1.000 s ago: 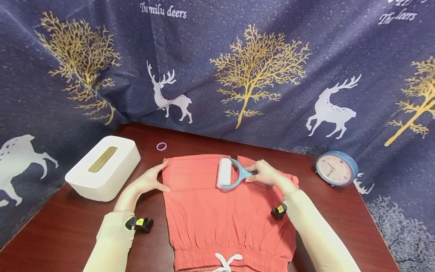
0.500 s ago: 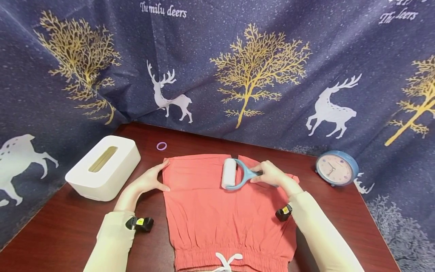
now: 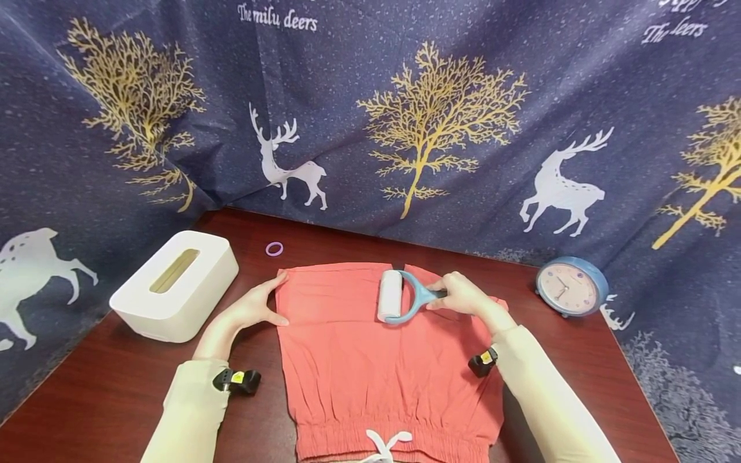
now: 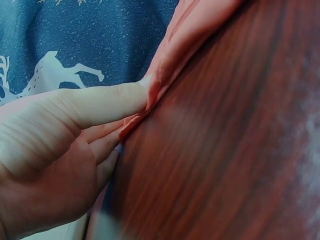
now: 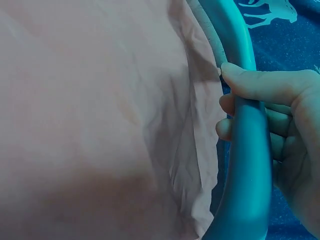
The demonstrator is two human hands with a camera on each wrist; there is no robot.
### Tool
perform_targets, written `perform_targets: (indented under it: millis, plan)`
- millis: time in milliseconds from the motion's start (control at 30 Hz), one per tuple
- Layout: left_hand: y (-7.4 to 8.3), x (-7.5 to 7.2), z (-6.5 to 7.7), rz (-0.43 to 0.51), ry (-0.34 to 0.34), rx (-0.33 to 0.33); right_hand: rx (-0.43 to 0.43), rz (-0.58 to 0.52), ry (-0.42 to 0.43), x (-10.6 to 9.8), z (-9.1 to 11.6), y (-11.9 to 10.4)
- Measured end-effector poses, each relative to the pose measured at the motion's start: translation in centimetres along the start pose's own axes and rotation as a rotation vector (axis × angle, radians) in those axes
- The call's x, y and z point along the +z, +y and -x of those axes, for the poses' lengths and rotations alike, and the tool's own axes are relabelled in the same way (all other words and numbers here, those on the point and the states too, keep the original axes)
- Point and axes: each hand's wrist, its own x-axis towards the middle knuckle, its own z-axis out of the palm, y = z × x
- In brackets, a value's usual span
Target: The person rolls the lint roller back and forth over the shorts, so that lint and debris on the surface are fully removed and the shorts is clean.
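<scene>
Coral-red shorts (image 3: 341, 360) lie flat, their elastic waistband and white drawstring (image 3: 384, 444) toward me. At the left edge of the shorts my left hand (image 3: 251, 308) rests, thumb and fingers spread apart along the hem. The left wrist view has its thumb touching the cloth edge (image 4: 172, 55), the fingers mostly straight. My right hand (image 3: 457, 294) grips the blue handle of a lint roller (image 3: 390, 296), whose white roll lies over the far middle of the shorts, by the gap between the legs. In the right wrist view, thumb and fingers wrap the handle (image 5: 250, 160).
A white tissue box (image 3: 173, 283) stands left on the dark red wooden table (image 3: 255, 424). Behind the shorts lies a purple ring (image 3: 274, 249). A blue round clock (image 3: 570, 287) stands at the right. A dark blue printed cloth (image 3: 336, 116) hangs behind the table.
The lint roller and my right hand have moved slightly right over the shorts, then stayed nearly still in the last half second. My left hand keeps its place.
</scene>
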Motion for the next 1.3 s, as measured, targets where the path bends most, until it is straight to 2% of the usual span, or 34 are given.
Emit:
perform_targets:
  millis: [233, 633, 1300]
  plan:
    - [-0.1, 0.0, 0.0, -0.011, 0.000, -0.002, -0.003, 0.014, 0.002, 0.0, -0.3, -0.6]
    - [-0.1, 0.0, 0.1, -0.021, 0.009, 0.006, -0.019, -0.033, 0.056, 0.6, -1.1, -0.9]
    - [0.1, -0.1, 0.2, -0.033, 0.013, 0.001, -0.024, -0.110, 0.080, 0.9, -3.0, -2.2]
